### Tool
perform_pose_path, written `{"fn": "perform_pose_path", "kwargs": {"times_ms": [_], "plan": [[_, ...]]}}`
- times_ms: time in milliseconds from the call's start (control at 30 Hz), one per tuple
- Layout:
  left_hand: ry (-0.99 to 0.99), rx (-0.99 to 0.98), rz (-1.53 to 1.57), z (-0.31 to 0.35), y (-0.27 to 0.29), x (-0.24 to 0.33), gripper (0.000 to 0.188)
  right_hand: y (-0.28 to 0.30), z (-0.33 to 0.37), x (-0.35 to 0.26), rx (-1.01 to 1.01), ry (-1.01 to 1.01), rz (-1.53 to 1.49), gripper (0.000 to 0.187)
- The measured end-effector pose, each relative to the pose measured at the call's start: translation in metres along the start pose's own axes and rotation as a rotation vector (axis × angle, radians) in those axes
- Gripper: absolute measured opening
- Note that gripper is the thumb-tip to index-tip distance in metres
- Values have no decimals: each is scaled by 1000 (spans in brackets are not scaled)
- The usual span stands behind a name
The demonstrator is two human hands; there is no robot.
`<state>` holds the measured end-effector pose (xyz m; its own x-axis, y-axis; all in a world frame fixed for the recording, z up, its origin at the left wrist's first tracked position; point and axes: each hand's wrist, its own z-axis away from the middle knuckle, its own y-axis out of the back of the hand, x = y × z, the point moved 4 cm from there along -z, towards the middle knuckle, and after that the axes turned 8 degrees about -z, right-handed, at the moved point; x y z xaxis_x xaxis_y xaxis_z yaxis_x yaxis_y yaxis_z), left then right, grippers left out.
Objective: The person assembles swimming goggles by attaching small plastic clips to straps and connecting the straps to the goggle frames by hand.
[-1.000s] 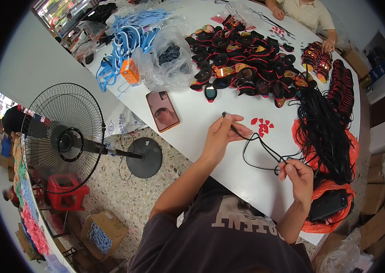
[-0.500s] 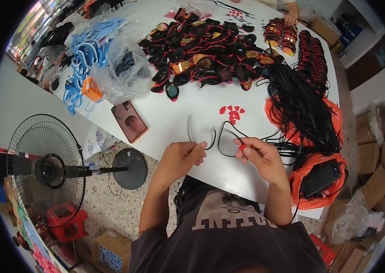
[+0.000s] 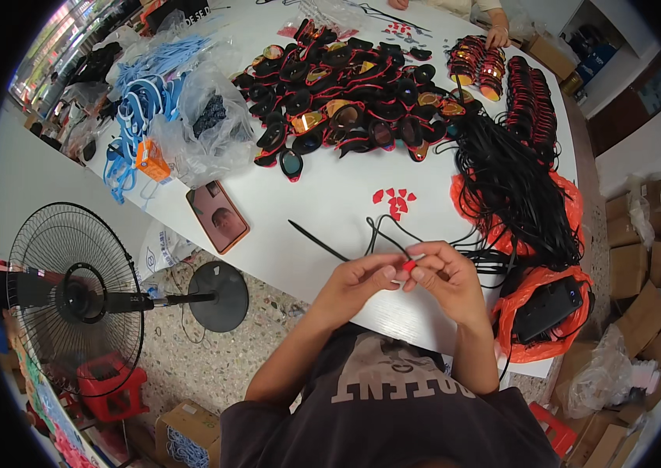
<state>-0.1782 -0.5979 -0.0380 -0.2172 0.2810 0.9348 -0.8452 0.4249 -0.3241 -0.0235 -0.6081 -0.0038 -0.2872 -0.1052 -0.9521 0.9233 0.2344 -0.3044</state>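
Observation:
Just above the table's near edge, my two hands meet at a small red plastic piece [image 3: 408, 266]. My right hand [image 3: 453, 287] pinches this piece between thumb and fingers. A black strap [image 3: 316, 239] is pinched in my left hand [image 3: 359, 288], and its free end sticks out to the upper left. The rest of the black cord loops up behind my fingers toward the right. Whether the strap passes through the red piece is hidden by my fingertips. Several loose red pieces [image 3: 397, 204] lie on the white table just beyond my hands.
Beyond them spreads a heap of swim goggles [image 3: 346, 101]. Black straps [image 3: 510, 179] lie on orange plastic at right, near an orange bag [image 3: 505, 312]. A phone [image 3: 218, 216] and blue straps [image 3: 143, 109] are at left. A fan [image 3: 81, 296] stands beside the table; another person's hand [image 3: 497, 36] touches goggles.
My left hand has moved right with the black strap, up to the red piece in my right hand. The strap's free end now points to the upper left.

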Motion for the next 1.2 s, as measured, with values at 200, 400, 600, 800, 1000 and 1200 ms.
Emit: {"fn": "perform_pose_path", "kwargs": {"times_ms": [200, 400, 600, 800, 1000, 1200], "plan": [[-31, 74, 199, -2, -22, -16, 24, 1, 3, 10, 153, -8, 54, 13], [2, 212, 292, 2, -28, -25, 24, -5, 6, 13, 151, 3, 205, 16], [-13, 357, 367, 6, -19, -33, 26, -11, 17, 17, 23, 218, 433, 14], [-150, 278, 269, 8, -14, -10, 21, -14, 18, 18, 61, 17, 315, 15], [-230, 254, 109, 16, -19, 2, 17, 1, 4, 9, 81, 92, 208, 32], [-294, 54, -517, 18, -40, -8, 19, -9, -16, 6, 12, -54, -183, 48]]}}
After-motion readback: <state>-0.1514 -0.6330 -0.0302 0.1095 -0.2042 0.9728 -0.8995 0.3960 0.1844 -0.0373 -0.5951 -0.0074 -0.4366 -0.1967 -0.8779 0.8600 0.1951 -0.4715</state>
